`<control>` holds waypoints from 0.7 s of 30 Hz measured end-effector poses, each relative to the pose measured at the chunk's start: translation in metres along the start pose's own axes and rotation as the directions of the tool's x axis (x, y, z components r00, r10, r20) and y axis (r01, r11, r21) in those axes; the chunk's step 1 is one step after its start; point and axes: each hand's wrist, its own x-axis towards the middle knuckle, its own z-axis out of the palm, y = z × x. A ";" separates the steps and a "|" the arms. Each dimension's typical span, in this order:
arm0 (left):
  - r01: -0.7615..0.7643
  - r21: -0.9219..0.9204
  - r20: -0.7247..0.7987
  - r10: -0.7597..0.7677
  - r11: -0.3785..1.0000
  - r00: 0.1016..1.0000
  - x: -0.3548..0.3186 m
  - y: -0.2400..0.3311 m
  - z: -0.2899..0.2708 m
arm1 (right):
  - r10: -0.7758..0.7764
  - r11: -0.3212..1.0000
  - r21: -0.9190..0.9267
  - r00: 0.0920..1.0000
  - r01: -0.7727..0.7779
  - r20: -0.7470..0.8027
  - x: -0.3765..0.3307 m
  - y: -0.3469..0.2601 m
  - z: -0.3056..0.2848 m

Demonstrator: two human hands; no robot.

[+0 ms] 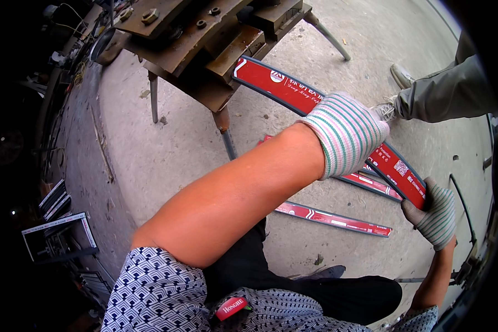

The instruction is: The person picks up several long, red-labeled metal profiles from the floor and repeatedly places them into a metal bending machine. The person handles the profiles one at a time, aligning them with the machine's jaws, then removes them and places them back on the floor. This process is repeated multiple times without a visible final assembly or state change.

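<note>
At far left, red strip [293,88] sits fed into steel press [205,39], already curved; left hand [346,133] presses it, right hand [434,213] grips its near end. Three strips [332,218] wait on floor [166,149].

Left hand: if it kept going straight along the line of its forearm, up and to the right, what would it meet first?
The left hand already rests on the curved red strip. Past it, the first thing looks like another person's shoe and grey trouser leg, though depth is unclear.
</note>
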 end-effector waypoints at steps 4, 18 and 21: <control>-0.015 -0.009 -0.012 0.014 1.000 1.000 0.002 0.000 0.004 | -0.008 0.997 0.073 1.000 0.008 -0.004 0.002 0.006 0.003; -0.038 -0.016 -0.010 0.038 0.999 0.999 0.004 -0.017 -0.001 | 0.033 0.992 0.125 0.999 -0.035 0.014 0.013 0.006 -0.004; -0.079 0.048 -0.062 0.082 0.996 0.995 0.001 -0.024 0.000 | 0.052 0.993 0.101 0.999 -0.053 0.015 0.018 0.002 -0.009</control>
